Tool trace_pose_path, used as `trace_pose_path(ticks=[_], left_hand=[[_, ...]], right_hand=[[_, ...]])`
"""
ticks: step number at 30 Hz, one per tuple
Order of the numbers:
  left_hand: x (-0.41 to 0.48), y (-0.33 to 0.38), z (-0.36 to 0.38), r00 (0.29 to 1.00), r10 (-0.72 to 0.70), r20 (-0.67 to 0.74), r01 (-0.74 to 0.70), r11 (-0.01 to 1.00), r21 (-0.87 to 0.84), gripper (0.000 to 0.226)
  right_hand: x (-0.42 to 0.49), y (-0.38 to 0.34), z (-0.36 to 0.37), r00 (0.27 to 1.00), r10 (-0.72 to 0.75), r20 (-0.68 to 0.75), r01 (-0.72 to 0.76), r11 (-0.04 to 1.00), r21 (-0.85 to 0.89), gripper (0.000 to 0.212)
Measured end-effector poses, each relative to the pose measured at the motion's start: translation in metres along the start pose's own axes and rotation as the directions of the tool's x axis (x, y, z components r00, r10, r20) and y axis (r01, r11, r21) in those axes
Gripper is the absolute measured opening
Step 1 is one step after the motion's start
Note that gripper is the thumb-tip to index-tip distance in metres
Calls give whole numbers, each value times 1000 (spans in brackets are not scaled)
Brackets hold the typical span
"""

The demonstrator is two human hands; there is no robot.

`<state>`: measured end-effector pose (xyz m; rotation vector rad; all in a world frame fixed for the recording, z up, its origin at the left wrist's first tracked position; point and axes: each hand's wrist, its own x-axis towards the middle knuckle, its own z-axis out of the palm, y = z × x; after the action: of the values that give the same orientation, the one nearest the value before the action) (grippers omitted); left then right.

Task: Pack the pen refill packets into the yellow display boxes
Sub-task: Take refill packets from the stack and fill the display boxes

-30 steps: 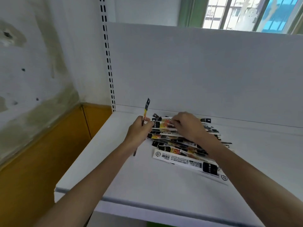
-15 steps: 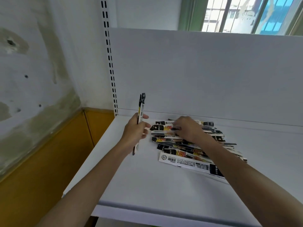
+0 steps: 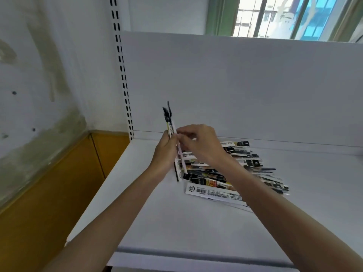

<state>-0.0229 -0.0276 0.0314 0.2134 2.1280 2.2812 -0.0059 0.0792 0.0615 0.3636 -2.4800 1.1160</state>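
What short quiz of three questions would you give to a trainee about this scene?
1. True or false: a yellow display box stands on the white shelf.
2. Where does the pile of packets lie? A on the shelf; B on the floor; C in a box.
3. Fill in: the held packets in the left hand stand nearly ____.
Key: 1 false; 2 A; 3 upright.

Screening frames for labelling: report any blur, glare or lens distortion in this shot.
Head view: the held packets, gripped by the left hand and pinched by the right hand, are motion-smeared, their black tops streaked; the pile on the shelf is sharper, a barcode visible; the window is blown out; the slotted upright leans, likely wide-angle distortion.
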Motion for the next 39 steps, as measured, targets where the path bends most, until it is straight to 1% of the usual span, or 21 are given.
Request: trace_pose_path(ticks=[2,3,4,5,7,9,11,14,17,20,22,24,25,28,32,35,39], left_hand=[[-4,2,9,1000,22,17,-22,1000,1,22],[-6,3,13,999,39,37,-41,998,48,24],[-8,3,17,996,62,64,-69,991,117,25],[-9,2,23,992,89,92,-105,978,183,24],[-10,2,41,977,146,158,-184,948,260,18],[-14,3,68,949,182,256,-255,921,293,13],[-21,4,103,915,171,365,-288,910,297,14],[-41,4,167,861,110,496,-275,921,275,16],[-71,2,240,796,103,596,-284,934,218,16],[-111,-2,314,710,88,699,-257,956,141,17],[-140,-5,361,643,50,764,-195,976,100,17],[-166,-6,403,597,33,802,-133,989,58,20],[-179,-7,423,580,40,814,-125,991,40,22],[-216,-11,473,522,83,849,-131,991,-16,25],[-255,-21,525,455,93,886,-126,991,-39,26],[-268,-23,560,426,114,898,-154,987,-52,28],[-268,-24,596,423,143,895,-208,976,-58,28]], right_hand=[[-10,-1,-6,992,80,97,-92,986,136,26],[-15,2,-13,988,107,112,-126,977,173,29],[-20,7,-21,988,122,96,-137,976,167,29],[-25,13,-31,990,134,46,-139,982,124,29],[-37,31,-56,975,167,-143,-164,986,36,24],[-55,52,-89,927,191,-323,-220,974,-55,22],[-82,73,-129,876,249,-413,-330,934,-138,23],[-138,99,-192,785,365,-500,-510,840,-187,25],[-201,117,-251,688,421,-591,-634,746,-205,30],[-270,129,-309,576,495,-651,-744,646,-168,31],[-317,136,-347,505,538,-674,-803,580,-139,30],[-359,140,-380,453,550,-702,-833,542,-112,30],[-379,142,-394,427,552,-716,-848,519,-106,30],[-431,148,-426,380,539,-752,-867,491,-86,31],[-481,161,-452,306,568,-764,-887,463,-11,28],[-503,176,-470,272,573,-773,-893,450,19,28],[-511,203,-491,254,579,-775,-891,452,47,25]])
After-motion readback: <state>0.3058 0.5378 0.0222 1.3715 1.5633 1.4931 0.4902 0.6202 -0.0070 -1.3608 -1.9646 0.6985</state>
